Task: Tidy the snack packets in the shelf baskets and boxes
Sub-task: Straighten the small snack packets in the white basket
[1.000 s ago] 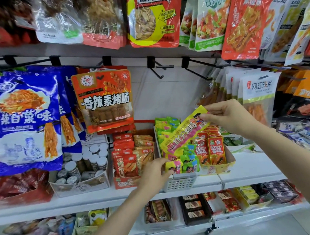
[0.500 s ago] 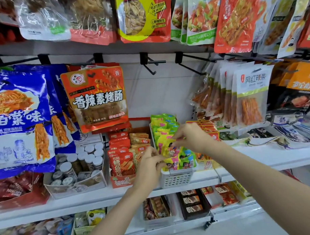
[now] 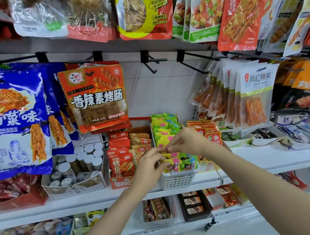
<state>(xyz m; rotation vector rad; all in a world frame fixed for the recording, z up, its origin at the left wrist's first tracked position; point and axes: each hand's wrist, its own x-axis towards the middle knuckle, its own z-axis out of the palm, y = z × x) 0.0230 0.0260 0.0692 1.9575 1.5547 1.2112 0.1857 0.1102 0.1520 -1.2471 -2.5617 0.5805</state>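
Both hands at frame centre over white basket (image 3: 177, 180) on shelf (image 3: 101, 200). Left hand (image 3: 149, 167) and right hand (image 3: 184, 142) pinch yellow-pink packet (image 3: 172, 150) tops. Seat packet upright in row; keep edges aligned; avoid crushing neighbours.

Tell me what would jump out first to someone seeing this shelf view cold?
Both hands meet at centre frame over the white basket of yellow-green packets: the left hand and right hand finger the packets near its front. On the left hang big blue bags and an orange bag; below them sits a box of white-capped jars.
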